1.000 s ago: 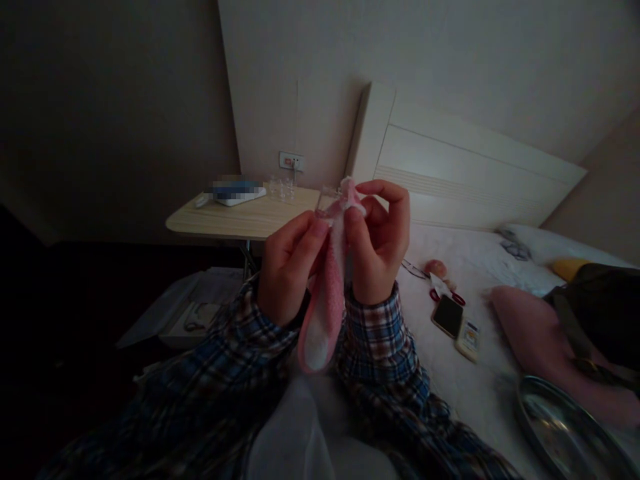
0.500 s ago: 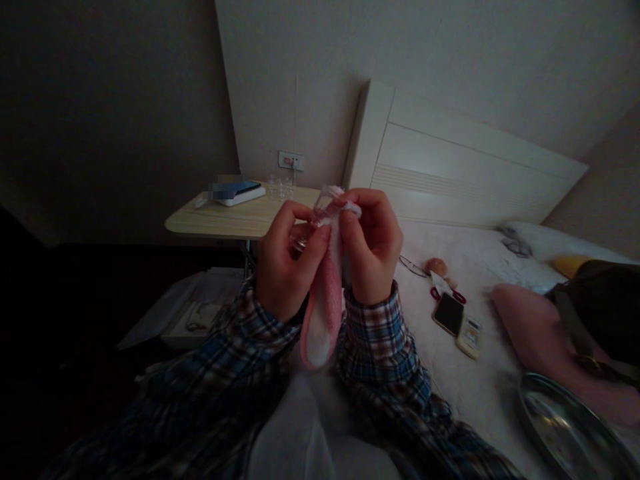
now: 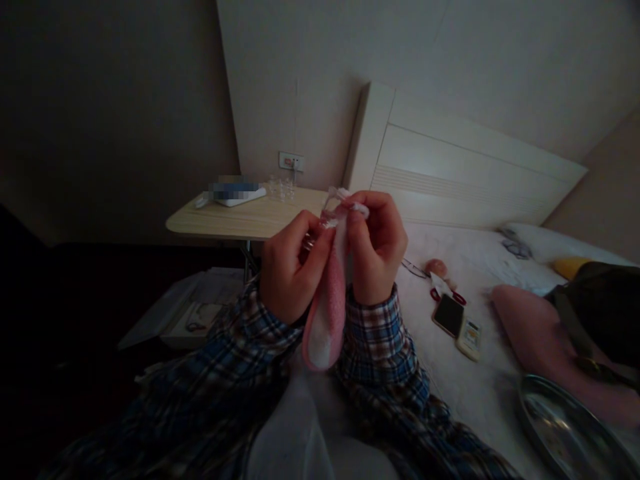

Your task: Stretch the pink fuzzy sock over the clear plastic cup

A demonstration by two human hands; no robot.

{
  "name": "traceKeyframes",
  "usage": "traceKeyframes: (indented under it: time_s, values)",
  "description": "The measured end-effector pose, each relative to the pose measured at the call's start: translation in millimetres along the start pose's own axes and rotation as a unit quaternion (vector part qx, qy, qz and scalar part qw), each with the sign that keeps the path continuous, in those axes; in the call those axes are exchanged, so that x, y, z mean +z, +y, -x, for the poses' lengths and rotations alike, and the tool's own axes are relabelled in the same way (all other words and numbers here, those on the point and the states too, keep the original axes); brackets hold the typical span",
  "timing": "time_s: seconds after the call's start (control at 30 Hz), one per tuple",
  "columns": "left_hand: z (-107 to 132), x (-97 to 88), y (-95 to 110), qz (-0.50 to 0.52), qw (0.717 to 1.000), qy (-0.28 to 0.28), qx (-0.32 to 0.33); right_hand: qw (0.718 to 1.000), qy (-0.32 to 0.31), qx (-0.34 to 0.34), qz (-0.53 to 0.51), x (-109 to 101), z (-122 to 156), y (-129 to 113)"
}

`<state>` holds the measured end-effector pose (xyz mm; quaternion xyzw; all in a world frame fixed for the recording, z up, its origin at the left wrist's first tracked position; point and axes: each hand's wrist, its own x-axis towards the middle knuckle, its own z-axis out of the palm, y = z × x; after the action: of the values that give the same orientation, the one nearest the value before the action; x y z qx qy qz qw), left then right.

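A pink and white fuzzy cloth (image 3: 327,310) hangs between my hands, its lower end folded over in a rounded loop. My left hand (image 3: 289,270) is closed around a small clear object (image 3: 330,205), glass or plastic, whose rim shows above the fingers; its full shape is hidden. With thumb and forefinger, my right hand (image 3: 379,243) pinches the cloth's upper end against the far side of the clear piece. Both hands are close together in front of my chest.
Several clear small pieces (image 3: 283,188) and a white box-like item (image 3: 240,197) are on the wooden table (image 3: 220,223). On the bed at right lie a phone (image 3: 449,315), a cream-coloured device (image 3: 469,339), red-handled scissors (image 3: 457,297), a pink pillow (image 3: 525,320) and a metal tray (image 3: 530,400).
Both hands have shifted slightly to the right with the cloth and clear object. The grips look much the same, with the cloth's lower end swung slightly right.
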<state>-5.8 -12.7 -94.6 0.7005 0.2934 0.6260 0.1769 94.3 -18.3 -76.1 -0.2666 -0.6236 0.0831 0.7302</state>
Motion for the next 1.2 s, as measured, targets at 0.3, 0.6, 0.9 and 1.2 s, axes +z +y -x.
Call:
traceKeyframes:
  time_s: [0.3,0.6,0.9,1.2]
  values:
    - [-1.4,5.7,-3.2,0.004,1.0,0.021,0.01,1.0,0.005,0.007,0.004,0.0,2.0,4.4]
    - [-0.6,9.3,-2.3,0.244,0.959,-0.06,-0.131,0.999,0.041,-0.003,-0.021,1.9,3.5,7.2]
    - [0.5,6.2,2.2,0.27,0.95,-0.006,-0.157,1.0,-0.004,0.01,-0.014,6.7,3.9,9.8]
    - [-1.0,4.5,1.2,0.207,0.972,-0.044,-0.105,1.0,0.002,-0.007,0.014,2.7,1.9,-4.9]
